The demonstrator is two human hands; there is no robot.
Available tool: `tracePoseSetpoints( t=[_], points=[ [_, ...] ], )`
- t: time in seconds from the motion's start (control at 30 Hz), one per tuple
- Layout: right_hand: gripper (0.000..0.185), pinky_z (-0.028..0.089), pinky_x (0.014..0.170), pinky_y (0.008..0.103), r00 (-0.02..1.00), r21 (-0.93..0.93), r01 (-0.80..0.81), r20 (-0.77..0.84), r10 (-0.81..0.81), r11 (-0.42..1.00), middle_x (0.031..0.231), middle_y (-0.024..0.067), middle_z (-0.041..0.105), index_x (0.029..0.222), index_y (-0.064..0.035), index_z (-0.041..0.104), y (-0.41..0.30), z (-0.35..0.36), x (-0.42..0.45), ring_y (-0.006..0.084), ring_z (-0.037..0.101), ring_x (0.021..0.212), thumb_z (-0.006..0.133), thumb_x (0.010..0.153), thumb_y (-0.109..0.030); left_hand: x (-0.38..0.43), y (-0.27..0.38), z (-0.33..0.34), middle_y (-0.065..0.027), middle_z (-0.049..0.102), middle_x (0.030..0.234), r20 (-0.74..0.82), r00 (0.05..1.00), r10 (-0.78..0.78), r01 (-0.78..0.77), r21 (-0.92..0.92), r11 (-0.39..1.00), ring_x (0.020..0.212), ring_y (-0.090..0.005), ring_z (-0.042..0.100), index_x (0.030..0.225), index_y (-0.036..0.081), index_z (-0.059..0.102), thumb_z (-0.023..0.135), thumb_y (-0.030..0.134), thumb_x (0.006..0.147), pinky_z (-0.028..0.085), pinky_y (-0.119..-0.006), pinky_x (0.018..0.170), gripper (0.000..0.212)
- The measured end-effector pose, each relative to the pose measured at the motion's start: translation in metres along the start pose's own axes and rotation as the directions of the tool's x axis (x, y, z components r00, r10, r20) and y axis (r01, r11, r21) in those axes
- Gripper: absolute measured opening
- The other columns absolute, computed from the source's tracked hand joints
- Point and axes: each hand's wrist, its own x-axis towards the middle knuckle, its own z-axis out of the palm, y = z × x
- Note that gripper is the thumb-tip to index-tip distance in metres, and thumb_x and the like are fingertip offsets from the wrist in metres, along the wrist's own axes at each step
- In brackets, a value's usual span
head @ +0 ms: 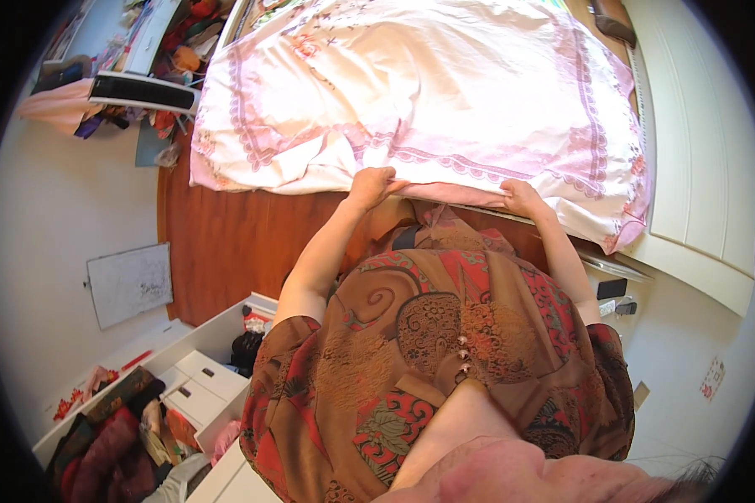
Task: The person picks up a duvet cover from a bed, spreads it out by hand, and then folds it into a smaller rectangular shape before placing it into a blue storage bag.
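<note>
A white and pink bed sheet [478, 113] with a purple scalloped border and printed flowers covers the bed before me. My left hand [372, 187] grips its near edge left of the middle, thumb pointing to the right. Further right along the same edge, my right hand [523, 198] pinches the cloth. Between the two hands the pink hem is drawn into a nearly straight line. Folds run from my left hand up into the sheet, and a loose flap bunches just left of it. The sheet's right near corner hangs over the bed's edge.
A cream headboard panel [698, 138] stands at the right, a brown bolster-like object [613, 22] by it. Left of the bed are a heaped shelf [141, 91] and a reddish wooden floor [226, 245]. Behind me on the left, an open wardrobe [163, 352] holds clothes. A whiteboard [130, 286] leans there.
</note>
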Motion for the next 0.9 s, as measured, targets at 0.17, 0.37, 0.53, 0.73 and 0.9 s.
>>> tracePoseSetpoints(
  t=[0.17, 0.37, 0.53, 0.73, 0.9],
  points=[
    [0.034, 0.046, 0.082, 0.0408, 0.923, 0.212, 0.364, -0.216, -0.319, 0.907, 0.100, 0.0171, 0.062, 0.107, -0.0024, 0.059, -0.092, 0.027, 0.043, 0.0329, 0.059, 0.096, 0.062, 0.074, -0.010, 0.011, 0.008, 0.003, -0.0147, 0.059, 0.064, -0.091, 0.996, 0.021, -0.029, -0.097, 0.995, 0.064, -0.0340, 0.059, 0.067, 0.006, 0.057, 0.062, 0.047, 0.081, 0.046, -0.042, 0.057, 0.043],
    [0.025, 0.047, 0.074, 0.0363, 0.920, 0.456, 0.388, -0.242, -0.308, 0.801, 0.090, 0.0183, 0.062, 0.102, -0.0020, 0.058, -0.195, 0.028, 0.102, 0.0288, 0.060, 0.084, 0.055, 0.077, -0.006, 0.030, -0.009, -0.013, -0.0128, 0.061, 0.067, -0.181, 0.977, 0.116, -0.183, -0.418, 0.890, 0.065, -0.0324, 0.060, 0.070, 0.006, 0.059, 0.061, 0.041, 0.082, 0.047, -0.039, 0.058, 0.037],
    [0.019, 0.047, 0.066, 0.0355, 0.936, 0.406, 0.239, -0.337, -0.099, 0.882, 0.075, 0.0189, 0.063, 0.089, -0.0003, 0.063, -0.215, 0.045, 0.105, 0.0286, 0.060, 0.068, 0.049, 0.077, -0.008, 0.048, -0.049, -0.047, -0.0167, 0.061, 0.073, 0.068, 0.949, 0.309, -0.228, -0.529, 0.817, 0.071, -0.0331, 0.061, 0.082, 0.006, 0.060, 0.070, 0.038, 0.075, 0.047, -0.039, 0.063, 0.034],
    [0.015, 0.040, 0.056, 0.0317, 0.966, 0.359, -0.014, -0.234, 0.105, 0.933, 0.058, 0.0116, 0.043, 0.074, 0.0022, 0.052, -0.223, 0.023, 0.097, 0.0152, 0.043, 0.058, 0.044, 0.076, -0.010, 0.033, -0.095, -0.042, -0.0174, 0.063, 0.084, 0.075, 0.935, 0.347, -0.296, -0.375, 0.879, 0.082, -0.0369, 0.061, 0.083, 0.005, 0.060, 0.059, 0.016, 0.078, 0.048, -0.044, 0.074, 0.013],
    [0.018, 0.042, 0.058, 0.0342, 0.962, 0.307, -0.075, -0.229, 0.150, 0.949, 0.061, 0.0163, 0.045, 0.075, 0.0030, 0.053, -0.230, 0.020, 0.091, 0.0201, 0.045, 0.058, 0.043, 0.075, -0.012, 0.046, -0.186, -0.010, -0.0119, 0.065, 0.082, -0.092, 0.993, 0.074, -0.080, -0.068, 0.994, 0.083, -0.0313, 0.061, 0.081, 0.010, 0.062, 0.055, 0.013, 0.077, 0.046, -0.043, 0.077, 0.009]
  ],
)
